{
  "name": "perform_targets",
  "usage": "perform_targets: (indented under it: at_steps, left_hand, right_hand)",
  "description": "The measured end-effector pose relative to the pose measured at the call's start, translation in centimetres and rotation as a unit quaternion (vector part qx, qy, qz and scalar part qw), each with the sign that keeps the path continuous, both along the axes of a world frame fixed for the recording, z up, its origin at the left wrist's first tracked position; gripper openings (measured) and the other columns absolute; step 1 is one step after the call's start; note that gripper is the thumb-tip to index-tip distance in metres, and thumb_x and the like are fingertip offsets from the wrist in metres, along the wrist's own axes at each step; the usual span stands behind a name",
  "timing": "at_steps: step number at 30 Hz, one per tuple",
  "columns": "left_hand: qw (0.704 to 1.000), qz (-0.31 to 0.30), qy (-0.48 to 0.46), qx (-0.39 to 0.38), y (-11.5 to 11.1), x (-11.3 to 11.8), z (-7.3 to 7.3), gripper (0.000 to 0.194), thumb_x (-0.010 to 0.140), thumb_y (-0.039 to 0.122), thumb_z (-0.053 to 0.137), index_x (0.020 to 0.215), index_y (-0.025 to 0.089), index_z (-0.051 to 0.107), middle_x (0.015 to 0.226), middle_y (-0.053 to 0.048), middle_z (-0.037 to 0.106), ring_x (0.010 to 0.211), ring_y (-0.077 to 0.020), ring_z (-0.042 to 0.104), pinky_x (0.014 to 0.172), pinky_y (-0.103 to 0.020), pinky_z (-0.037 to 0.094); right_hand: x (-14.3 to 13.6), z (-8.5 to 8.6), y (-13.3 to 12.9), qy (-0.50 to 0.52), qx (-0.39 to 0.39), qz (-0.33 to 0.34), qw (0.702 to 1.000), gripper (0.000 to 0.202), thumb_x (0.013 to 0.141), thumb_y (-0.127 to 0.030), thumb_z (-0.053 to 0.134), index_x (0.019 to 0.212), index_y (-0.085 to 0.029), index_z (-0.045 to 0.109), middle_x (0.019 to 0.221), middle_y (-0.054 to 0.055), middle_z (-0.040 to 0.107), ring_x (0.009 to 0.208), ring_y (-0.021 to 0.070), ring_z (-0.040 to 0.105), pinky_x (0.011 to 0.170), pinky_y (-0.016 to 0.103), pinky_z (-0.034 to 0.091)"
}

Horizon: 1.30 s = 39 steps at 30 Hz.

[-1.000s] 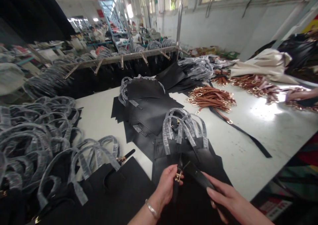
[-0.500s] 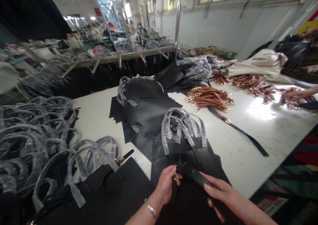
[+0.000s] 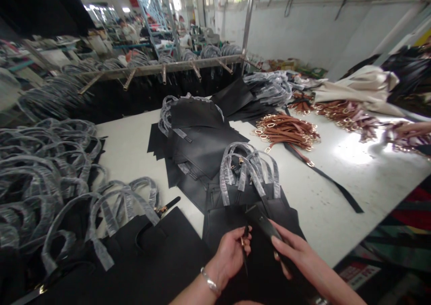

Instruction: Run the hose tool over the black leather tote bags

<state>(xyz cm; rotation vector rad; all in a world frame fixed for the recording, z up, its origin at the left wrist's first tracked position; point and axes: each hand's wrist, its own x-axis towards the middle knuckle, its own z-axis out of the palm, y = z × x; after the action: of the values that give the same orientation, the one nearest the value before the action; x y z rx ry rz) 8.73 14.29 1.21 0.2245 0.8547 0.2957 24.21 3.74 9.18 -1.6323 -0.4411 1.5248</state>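
Between the closed fingers of my left hand [image 3: 230, 253] is a thin black strap [image 3: 245, 264] with a small gold-coloured metal fitting. My right hand [image 3: 296, 255] is wrapped round a long, dark leather strip [image 3: 264, 222], possibly several strips stacked; its far end points toward the bags. Just beyond both hands lie stacked black bag panels [image 3: 222, 213], topped with plastic-wrapped handles [image 3: 249, 168]. To the left of my hands, another black bag panel [image 3: 168, 251] lies flat with wrapped handles [image 3: 126, 202] and a small strap with a gold clasp [image 3: 168, 204].
Many wrapped handles [image 3: 40, 175] are heaped at left. More black panels [image 3: 197, 145] lie mid-table. Brown straps with gold clips [image 3: 289, 132] and a long black strip [image 3: 328, 184] lie on the white table [image 3: 319, 220]. Behind stands a metal rail [image 3: 161, 69]. Another person's hand [image 3: 412, 128] is at far right.
My left hand has drawn the thin strap and its gold fitting slightly away from the bag panel. The strip in my right hand has shifted up and left. The view has tilted down a little.
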Motion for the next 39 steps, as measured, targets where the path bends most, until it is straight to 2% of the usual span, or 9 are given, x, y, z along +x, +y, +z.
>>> perform_targets:
  at_steps: [6, 11, 19, 23, 26, 30, 33, 36, 39]
  left_hand:
    - [0.978, 0.040, 0.037, 0.199, -1.3, 0.0, 0.1, 0.027, 0.059, 0.016, 0.080, 0.084, 0.011, 0.069, 0.072, -0.002, 0.062, 0.061, -0.0087, 0.050, 0.058, -0.020, 0.038]
    - [0.969, 0.032, 0.054, 0.237, -1.4, 0.3, -0.2, 0.033, 0.057, 0.015, 0.081, 0.088, 0.013, 0.070, 0.086, -0.008, 0.071, 0.079, -0.0170, 0.063, 0.074, -0.026, 0.046]
    - [0.956, 0.033, 0.075, 0.282, -1.2, 0.5, -1.2, 0.036, 0.056, 0.016, 0.081, 0.091, 0.013, 0.069, 0.084, -0.006, 0.071, 0.076, -0.0162, 0.064, 0.072, -0.025, 0.047]
    - [0.940, -0.027, 0.084, 0.329, -1.3, 0.3, -1.6, 0.030, 0.064, 0.016, 0.072, 0.093, 0.012, 0.067, 0.088, -0.007, 0.070, 0.078, -0.0175, 0.064, 0.074, -0.027, 0.049]
    - [0.876, -0.077, 0.160, 0.448, -1.1, 0.1, -2.5, 0.036, 0.073, 0.012, 0.061, 0.109, 0.013, 0.060, 0.098, -0.009, 0.068, 0.087, -0.0189, 0.064, 0.079, -0.030, 0.050]
    - [0.722, -0.172, 0.258, 0.618, -0.4, -0.1, -4.5, 0.048, 0.082, 0.015, 0.054, 0.130, 0.014, 0.046, 0.126, -0.014, 0.057, 0.115, -0.0230, 0.055, 0.101, -0.038, 0.041]
    - [0.630, -0.254, 0.294, 0.672, 0.0, 0.1, -5.3, 0.045, 0.090, 0.018, 0.046, 0.134, 0.015, 0.043, 0.128, -0.013, 0.055, 0.118, -0.0238, 0.053, 0.101, -0.038, 0.042]
    - [0.581, -0.295, 0.309, 0.693, 0.1, 0.4, -5.4, 0.044, 0.092, 0.019, 0.042, 0.136, 0.019, 0.041, 0.125, -0.011, 0.056, 0.114, -0.0229, 0.054, 0.095, -0.035, 0.046]
    - [0.570, -0.297, 0.301, 0.704, 0.3, 0.2, -5.3, 0.044, 0.092, 0.020, 0.044, 0.136, 0.019, 0.040, 0.121, -0.010, 0.057, 0.110, -0.0212, 0.056, 0.093, -0.032, 0.047]
  right_hand:
    - [0.6, 0.4, -1.7, 0.006, -0.032, 0.019, 0.999, 0.083, 0.077, -0.056, 0.062, 0.146, -0.020, 0.035, 0.061, -0.005, 0.057, 0.034, 0.0059, 0.047, 0.036, 0.018, 0.036]
    - [-0.1, 0.0, -2.5, 0.027, -0.038, 0.052, 0.998, 0.083, 0.077, -0.058, 0.061, 0.147, -0.021, 0.035, 0.062, -0.005, 0.057, 0.033, 0.0053, 0.046, 0.035, 0.017, 0.036]
    - [-0.1, -0.4, -1.6, 0.024, -0.020, 0.064, 0.997, 0.080, 0.080, -0.057, 0.059, 0.147, -0.021, 0.034, 0.063, -0.005, 0.057, 0.034, 0.0058, 0.048, 0.035, 0.017, 0.036]
    - [0.1, -1.3, -1.5, 0.026, -0.025, 0.044, 0.998, 0.078, 0.080, -0.055, 0.060, 0.146, -0.021, 0.036, 0.062, -0.005, 0.057, 0.033, 0.0056, 0.047, 0.035, 0.017, 0.036]
    - [1.1, -1.9, -0.9, -0.039, -0.016, -0.032, 0.999, 0.078, 0.079, -0.054, 0.061, 0.145, -0.021, 0.037, 0.059, -0.006, 0.056, 0.033, 0.0068, 0.048, 0.034, 0.018, 0.037]
    - [3.7, -2.2, -0.9, -0.075, -0.065, -0.099, 0.990, 0.079, 0.078, -0.053, 0.062, 0.146, -0.022, 0.035, 0.054, -0.007, 0.056, 0.032, 0.0101, 0.050, 0.033, 0.020, 0.039]
    - [4.7, -2.7, -0.6, -0.062, -0.097, -0.094, 0.989, 0.072, 0.081, -0.050, 0.060, 0.143, -0.020, 0.038, 0.052, -0.006, 0.056, 0.031, 0.0105, 0.050, 0.032, 0.020, 0.040]
    - [4.8, -3.3, 0.9, -0.077, -0.081, -0.082, 0.990, 0.068, 0.081, -0.048, 0.060, 0.140, -0.017, 0.043, 0.050, -0.006, 0.055, 0.030, 0.0110, 0.048, 0.030, 0.021, 0.040]
    - [5.1, -3.4, 2.5, -0.117, -0.035, -0.105, 0.987, 0.068, 0.080, -0.048, 0.062, 0.140, -0.019, 0.044, 0.054, -0.006, 0.057, 0.034, 0.0098, 0.050, 0.034, 0.020, 0.042]
